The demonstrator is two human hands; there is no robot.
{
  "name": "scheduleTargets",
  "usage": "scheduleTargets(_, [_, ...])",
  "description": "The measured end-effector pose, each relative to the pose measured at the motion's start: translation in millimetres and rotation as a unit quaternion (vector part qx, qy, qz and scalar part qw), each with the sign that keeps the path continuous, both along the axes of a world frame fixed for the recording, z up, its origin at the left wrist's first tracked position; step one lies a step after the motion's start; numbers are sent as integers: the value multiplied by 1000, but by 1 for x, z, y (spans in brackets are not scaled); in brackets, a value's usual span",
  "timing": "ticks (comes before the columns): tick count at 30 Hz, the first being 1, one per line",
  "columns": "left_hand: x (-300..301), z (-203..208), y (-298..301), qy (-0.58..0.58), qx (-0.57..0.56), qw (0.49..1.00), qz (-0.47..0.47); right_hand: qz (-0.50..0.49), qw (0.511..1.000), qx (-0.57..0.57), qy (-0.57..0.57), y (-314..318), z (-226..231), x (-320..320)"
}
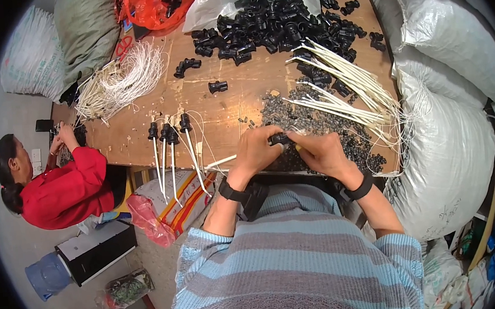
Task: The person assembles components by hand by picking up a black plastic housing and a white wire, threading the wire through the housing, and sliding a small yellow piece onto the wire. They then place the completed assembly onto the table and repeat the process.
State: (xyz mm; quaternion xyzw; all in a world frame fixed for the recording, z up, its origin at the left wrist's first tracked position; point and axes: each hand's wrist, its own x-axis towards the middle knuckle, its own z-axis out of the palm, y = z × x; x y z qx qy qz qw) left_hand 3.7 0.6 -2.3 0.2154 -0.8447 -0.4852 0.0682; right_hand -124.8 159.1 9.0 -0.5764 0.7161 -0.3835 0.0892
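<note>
In front of my body, my left hand (257, 148) is closed round a black plastic socket-like fitting (278, 138). Beside it, my right hand (321, 150) has its fingers pinched together at the fitting's right end; a small yellowish bit shows between them, too small to name. A white tube (222, 161) sticks out to the left from behind my left wrist. Small grey-black plastic pieces (291, 113) lie spread under and beyond my hands. To the left, several black fittings with white tubes attached (165, 132) hang over the table's front edge.
Black fittings (278, 21) are heaped at the back, with white tubes (346, 77) right of centre and white cords (136, 73) at the left of the wooden table (196, 94). White sacks (445, 150) crowd the right. At the left sits a person in red (67, 186).
</note>
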Motion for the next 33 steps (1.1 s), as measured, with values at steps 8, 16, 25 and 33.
scheduleTargets(8, [2, 12, 13, 75, -229, 965, -103, 95, 932, 299, -180, -26, 23, -32])
scheduleTargets(16, [13, 16, 15, 73, -213, 962, -158, 125, 804, 321, -484, -22, 1, -29])
scheduleTargets(25, [30, 10, 11, 96, -252, 957, -112, 79, 867, 281, -404, -29, -4, 2])
scheduleTargets(33, [94, 6, -80, 50, -409, 870, 271, -100, 991, -63, -70, -45, 31, -12])
